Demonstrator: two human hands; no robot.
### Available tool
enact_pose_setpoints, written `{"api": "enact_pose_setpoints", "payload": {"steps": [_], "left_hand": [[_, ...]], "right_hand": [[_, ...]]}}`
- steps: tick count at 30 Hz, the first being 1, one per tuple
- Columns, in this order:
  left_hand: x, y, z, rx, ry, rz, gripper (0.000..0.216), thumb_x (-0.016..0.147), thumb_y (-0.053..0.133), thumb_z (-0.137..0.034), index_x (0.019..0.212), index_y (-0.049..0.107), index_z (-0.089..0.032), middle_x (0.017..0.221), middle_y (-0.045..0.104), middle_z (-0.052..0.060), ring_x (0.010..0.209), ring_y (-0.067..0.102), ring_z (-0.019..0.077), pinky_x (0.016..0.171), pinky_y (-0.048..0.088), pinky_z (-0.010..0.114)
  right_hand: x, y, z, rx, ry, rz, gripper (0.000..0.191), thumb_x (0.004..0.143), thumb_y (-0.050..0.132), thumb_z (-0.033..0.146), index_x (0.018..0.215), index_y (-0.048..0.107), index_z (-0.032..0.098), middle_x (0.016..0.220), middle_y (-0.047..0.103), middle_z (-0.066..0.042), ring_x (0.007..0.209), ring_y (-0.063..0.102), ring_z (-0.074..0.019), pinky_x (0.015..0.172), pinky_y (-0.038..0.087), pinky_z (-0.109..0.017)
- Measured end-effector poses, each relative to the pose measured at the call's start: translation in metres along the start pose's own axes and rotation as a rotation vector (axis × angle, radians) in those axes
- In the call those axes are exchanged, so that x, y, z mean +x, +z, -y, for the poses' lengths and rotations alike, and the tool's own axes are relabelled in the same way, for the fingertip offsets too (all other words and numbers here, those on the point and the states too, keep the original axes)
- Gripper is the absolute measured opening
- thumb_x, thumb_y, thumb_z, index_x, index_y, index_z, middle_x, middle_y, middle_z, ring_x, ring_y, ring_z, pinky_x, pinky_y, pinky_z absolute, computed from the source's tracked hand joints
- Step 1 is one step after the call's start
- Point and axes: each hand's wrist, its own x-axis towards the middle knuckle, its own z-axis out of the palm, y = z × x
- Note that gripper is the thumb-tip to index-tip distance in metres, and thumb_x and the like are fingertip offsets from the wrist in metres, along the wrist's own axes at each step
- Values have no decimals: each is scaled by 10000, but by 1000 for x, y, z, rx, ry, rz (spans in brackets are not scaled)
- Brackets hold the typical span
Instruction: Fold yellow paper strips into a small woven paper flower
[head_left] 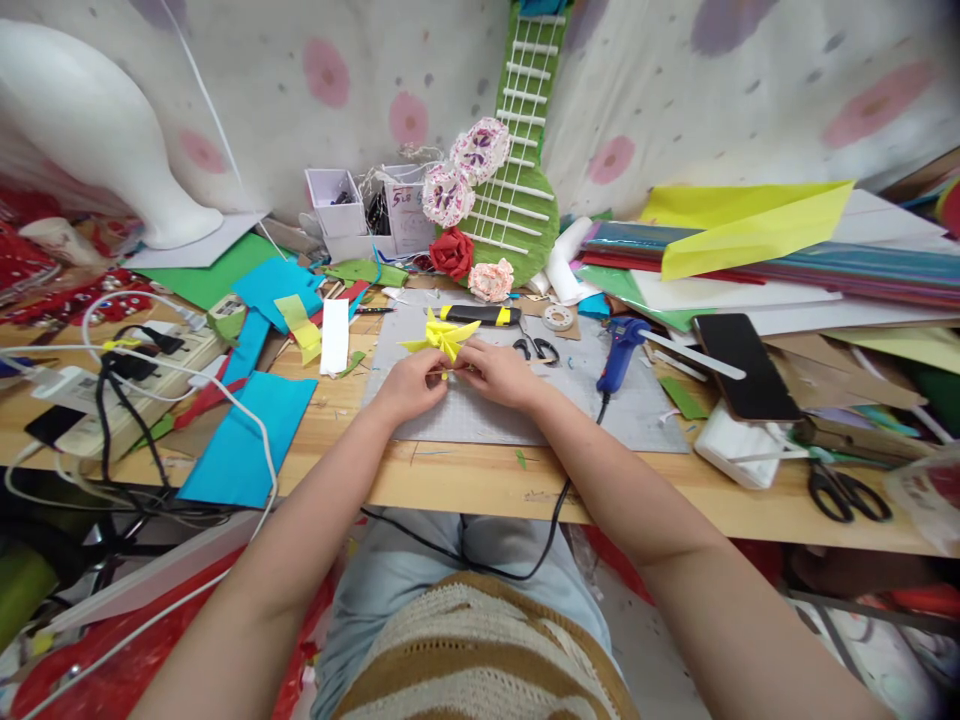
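My left hand [411, 385] and my right hand [499, 373] meet over a grey cutting mat [480, 410] on the wooden table. Both pinch a yellow folded paper piece [442, 338] with pointed flaps that sticks up between the fingers. The fingers of each hand are curled closed on the paper. A black and yellow utility knife [480, 315] lies just behind the paper.
A blue glue gun [619, 355] and small scissors [536, 348] lie on the mat's right. A phone [744, 366], stacked coloured sheets [750, 260] and black scissors [847, 492] are further right. Blue paper [247, 430], a power strip [127, 380] with cables and paper flowers [465, 215] sit left and behind.
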Motion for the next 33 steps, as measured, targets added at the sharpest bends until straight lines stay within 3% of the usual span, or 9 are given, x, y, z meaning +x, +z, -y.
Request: {"api": "enact_pose_setpoints", "payload": {"steps": [7,13,20,26,33], "left_hand": [[0,-1,-1,2,-25,-72,192,723,521,-199,914,530,-192,841,595,7,737,550,114,676,449,229],[1,-3,-5,256,-32,-90,110,739,526,-226,844,544,-201,825,610,13,745,556,146,658,423,257],[1,-3,-6,428,-47,-65,228,722,487,-122,920,560,-209,924,610,49,879,564,210,687,433,302],[3,-2,-2,372,-87,-92,251,777,420,-97,937,578,-207,962,602,66,933,550,213,769,444,318],[4,-1,1,177,-94,-153,151,780,457,-130,853,575,-188,896,600,47,857,559,175,750,456,292]], "right_hand": [[1,3,3,-27,-44,-52,173,871,389,191,942,547,188,946,599,-44,860,509,-151,618,282,-227],[6,12,1,-104,-65,-66,203,889,374,217,906,573,183,937,590,-60,864,491,-155,609,276,-240],[10,17,-2,-135,-93,-107,257,910,338,225,934,592,190,992,581,-62,878,483,-148,626,288,-239],[13,18,-3,-201,-33,-59,255,916,347,233,983,590,193,994,587,-73,887,486,-165,645,306,-245],[11,17,-3,-159,-94,-68,274,910,341,194,1064,566,216,1067,594,-61,944,505,-168,675,322,-250]]}}
